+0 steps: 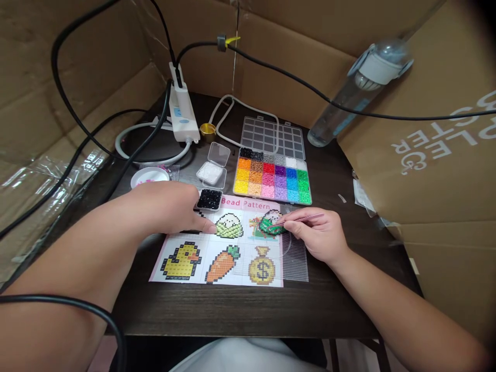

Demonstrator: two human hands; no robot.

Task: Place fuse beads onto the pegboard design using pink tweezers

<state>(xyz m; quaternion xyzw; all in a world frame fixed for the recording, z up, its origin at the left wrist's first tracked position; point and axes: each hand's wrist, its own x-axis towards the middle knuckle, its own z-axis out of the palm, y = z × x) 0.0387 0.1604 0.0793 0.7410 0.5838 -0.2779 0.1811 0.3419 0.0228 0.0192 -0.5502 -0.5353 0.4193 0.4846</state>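
While left hand (170,209) rests, seemingly spread, on the sheet (206,247), right hand (318,236) pinches tweezers (306,217).

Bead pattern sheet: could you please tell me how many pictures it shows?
5: duck, carrot, money bag along the bottom; green-white dumpling and a bead-covered one above. The left hand may hide a sixth.

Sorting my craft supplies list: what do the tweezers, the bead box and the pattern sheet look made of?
Tweezers: likely metal, thin with a pinkish sheen.
Bead box: clear hard plastic, see-through gridded lid.
Pattern sheet: apparently printed paper, flat and thin.
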